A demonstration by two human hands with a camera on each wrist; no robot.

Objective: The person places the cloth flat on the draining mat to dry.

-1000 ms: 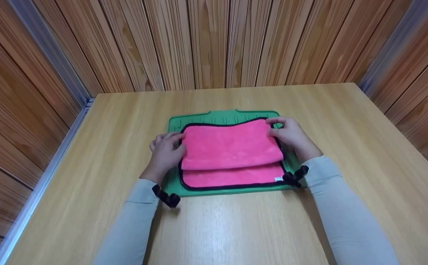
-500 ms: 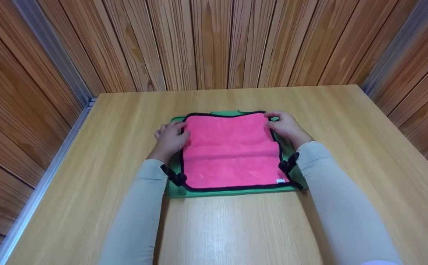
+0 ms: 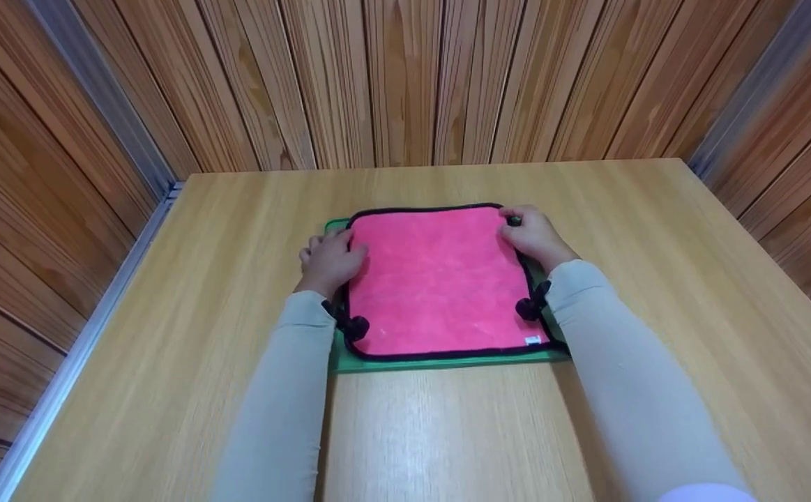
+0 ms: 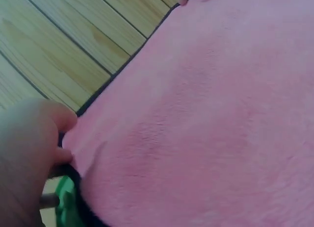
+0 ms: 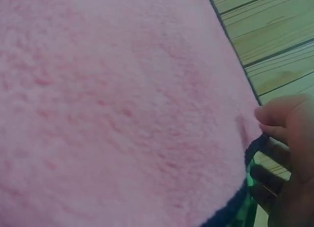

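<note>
A pink cloth (image 3: 440, 279) with a black border lies spread almost flat over a green board (image 3: 447, 364), hiding most of it. My left hand (image 3: 330, 261) pinches the cloth's left edge near the far corner; in the left wrist view, thumb and finger meet on the pink pile (image 4: 196, 119). At the far right corner my right hand (image 3: 534, 236) pinches the border between thumb and forefinger. The right wrist view shows that hand (image 5: 289, 138) at the corner, its other fingers below the cloth. A small white tag (image 3: 532, 340) sits at the near right corner.
Board and cloth rest on a light wooden table (image 3: 433, 432). Wood-plank walls (image 3: 405, 84) stand behind it and on both sides. Black wrist mounts (image 3: 349, 324) hang from the sleeves close over the cloth.
The folded-over part of the cloth has been drawn away from me and opened out, its crease smoothing. Both hands moved farther forward with the far edge, which now covers the board's far side.
</note>
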